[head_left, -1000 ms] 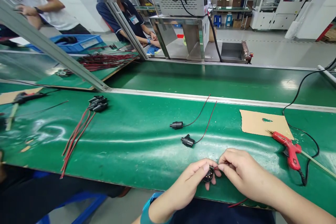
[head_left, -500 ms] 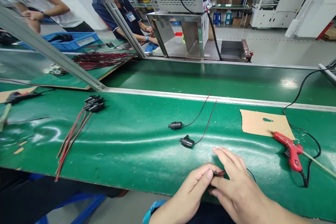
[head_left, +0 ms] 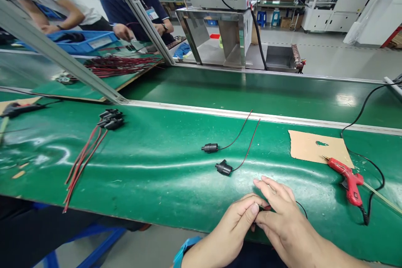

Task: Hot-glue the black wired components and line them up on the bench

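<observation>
Near the bench's front edge my left hand is closed, thumb pressed against the fingers. It pinches a small piece on a red and black wire, and the piece itself is hidden. My right hand meets it from the right, thumb side closed on the wire, upper fingers stretched out. A thin black wire end curves out behind that hand. Beyond my hands lie two black cylindrical plastic housings, one with side tabs, each with a thin dark red wire running to the back.
At right, a red hot glue gun rests with its nozzle on cardboard; its black cord loops behind. Several wired black housings lie bunched at left. A metal post slants at the left. Two co-workers stand beyond, near a blue bin.
My left thumb now covers the small dark piece that showed between my hands. My hands stay nearly in place. Across the bench, a co-worker's hands have moved apart.
</observation>
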The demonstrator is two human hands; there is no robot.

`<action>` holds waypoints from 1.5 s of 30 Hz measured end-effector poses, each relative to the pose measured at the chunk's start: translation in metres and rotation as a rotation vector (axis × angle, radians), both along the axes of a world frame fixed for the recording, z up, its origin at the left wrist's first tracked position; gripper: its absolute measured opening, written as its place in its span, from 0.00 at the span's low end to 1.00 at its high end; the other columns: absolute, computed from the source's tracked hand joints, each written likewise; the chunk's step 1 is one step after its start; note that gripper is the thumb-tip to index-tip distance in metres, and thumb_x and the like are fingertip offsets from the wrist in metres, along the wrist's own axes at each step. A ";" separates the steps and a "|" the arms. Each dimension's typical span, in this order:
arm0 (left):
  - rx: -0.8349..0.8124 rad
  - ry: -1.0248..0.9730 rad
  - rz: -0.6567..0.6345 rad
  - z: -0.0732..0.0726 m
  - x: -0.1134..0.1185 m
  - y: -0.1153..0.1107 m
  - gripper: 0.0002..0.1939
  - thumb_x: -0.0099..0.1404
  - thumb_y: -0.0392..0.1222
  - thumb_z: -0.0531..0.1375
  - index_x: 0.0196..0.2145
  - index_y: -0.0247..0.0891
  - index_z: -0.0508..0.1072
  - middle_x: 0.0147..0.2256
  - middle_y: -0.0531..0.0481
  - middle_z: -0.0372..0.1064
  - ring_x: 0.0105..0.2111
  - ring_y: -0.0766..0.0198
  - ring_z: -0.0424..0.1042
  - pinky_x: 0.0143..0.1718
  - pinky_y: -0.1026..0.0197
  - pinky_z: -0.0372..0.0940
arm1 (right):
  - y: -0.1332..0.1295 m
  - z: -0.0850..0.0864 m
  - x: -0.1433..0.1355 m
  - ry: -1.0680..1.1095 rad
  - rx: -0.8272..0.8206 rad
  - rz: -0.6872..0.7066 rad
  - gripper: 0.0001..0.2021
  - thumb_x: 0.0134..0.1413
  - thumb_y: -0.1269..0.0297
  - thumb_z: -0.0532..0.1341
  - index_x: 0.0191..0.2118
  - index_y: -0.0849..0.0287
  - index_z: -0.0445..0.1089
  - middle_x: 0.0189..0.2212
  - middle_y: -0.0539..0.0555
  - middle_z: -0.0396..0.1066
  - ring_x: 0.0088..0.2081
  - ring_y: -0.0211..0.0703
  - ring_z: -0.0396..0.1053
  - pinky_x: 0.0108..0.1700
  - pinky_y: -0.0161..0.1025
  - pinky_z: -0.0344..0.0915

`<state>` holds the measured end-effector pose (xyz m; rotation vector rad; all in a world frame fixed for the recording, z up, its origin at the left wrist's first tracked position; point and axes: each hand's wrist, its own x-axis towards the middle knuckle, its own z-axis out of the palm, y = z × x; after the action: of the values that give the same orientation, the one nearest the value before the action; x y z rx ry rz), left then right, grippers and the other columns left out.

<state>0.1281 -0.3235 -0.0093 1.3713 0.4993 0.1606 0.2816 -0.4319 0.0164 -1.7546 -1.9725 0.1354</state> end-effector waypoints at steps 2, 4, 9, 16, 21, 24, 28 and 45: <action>0.000 -0.001 -0.001 0.000 0.000 0.000 0.24 0.73 0.56 0.49 0.46 0.37 0.76 0.39 0.46 0.68 0.36 0.66 0.66 0.41 0.63 0.65 | -0.002 0.000 -0.001 -0.031 0.017 -0.003 0.10 0.61 0.71 0.59 0.41 0.52 0.78 0.66 0.59 0.61 0.68 0.56 0.58 0.58 0.57 0.68; -0.011 0.000 0.003 0.000 -0.001 0.001 0.23 0.73 0.56 0.48 0.46 0.38 0.76 0.40 0.46 0.69 0.38 0.65 0.66 0.44 0.63 0.65 | -0.003 0.001 0.000 -0.056 0.042 -0.005 0.10 0.61 0.70 0.59 0.43 0.54 0.77 0.66 0.61 0.60 0.68 0.58 0.57 0.58 0.59 0.68; -0.048 -0.007 -0.017 0.000 0.002 0.001 0.24 0.73 0.57 0.49 0.46 0.37 0.76 0.38 0.47 0.68 0.36 0.66 0.65 0.41 0.63 0.65 | -0.003 0.001 0.003 -0.106 0.066 0.016 0.08 0.61 0.70 0.60 0.42 0.56 0.76 0.65 0.62 0.61 0.67 0.57 0.57 0.58 0.57 0.68; -0.100 0.006 -0.026 -0.007 0.005 -0.002 0.25 0.72 0.58 0.49 0.44 0.36 0.76 0.35 0.48 0.66 0.33 0.68 0.64 0.38 0.64 0.64 | -0.002 0.005 0.003 -0.114 0.070 0.035 0.08 0.59 0.73 0.59 0.39 0.56 0.75 0.62 0.61 0.65 0.65 0.55 0.61 0.58 0.54 0.68; -0.176 0.008 0.041 -0.011 0.011 0.001 0.28 0.71 0.61 0.49 0.43 0.34 0.76 0.37 0.45 0.69 0.32 0.67 0.66 0.36 0.64 0.65 | -0.068 0.001 0.061 -0.023 0.165 -0.495 0.11 0.62 0.60 0.62 0.47 0.55 0.74 0.50 0.57 0.75 0.50 0.45 0.73 0.53 0.41 0.69; -0.200 0.004 0.059 -0.013 0.017 0.004 0.28 0.70 0.62 0.50 0.42 0.34 0.75 0.36 0.45 0.70 0.31 0.68 0.66 0.34 0.64 0.64 | -0.111 -0.016 0.116 0.030 0.058 -1.271 0.27 0.53 0.35 0.61 0.40 0.57 0.75 0.33 0.56 0.77 0.32 0.46 0.72 0.35 0.42 0.66; -0.239 0.003 0.098 -0.018 0.024 0.004 0.27 0.68 0.63 0.53 0.43 0.35 0.76 0.37 0.45 0.71 0.31 0.67 0.66 0.33 0.63 0.63 | -0.129 -0.030 0.151 0.179 -0.300 -1.412 0.32 0.47 0.28 0.58 0.31 0.58 0.75 0.34 0.60 0.77 0.32 0.51 0.71 0.33 0.41 0.60; -0.621 -0.084 0.738 0.020 0.057 0.039 0.32 0.40 0.61 0.75 0.39 0.40 0.76 0.38 0.50 0.72 0.37 0.61 0.70 0.29 0.62 0.72 | -0.103 -0.043 0.157 0.965 0.055 -1.196 0.30 0.40 0.34 0.67 0.30 0.59 0.65 0.19 0.47 0.63 0.20 0.32 0.56 0.23 0.32 0.53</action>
<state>0.1852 -0.2841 0.0104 0.5278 0.8821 0.6066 0.4389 -0.5345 -0.0267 -1.9667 -0.1557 0.3929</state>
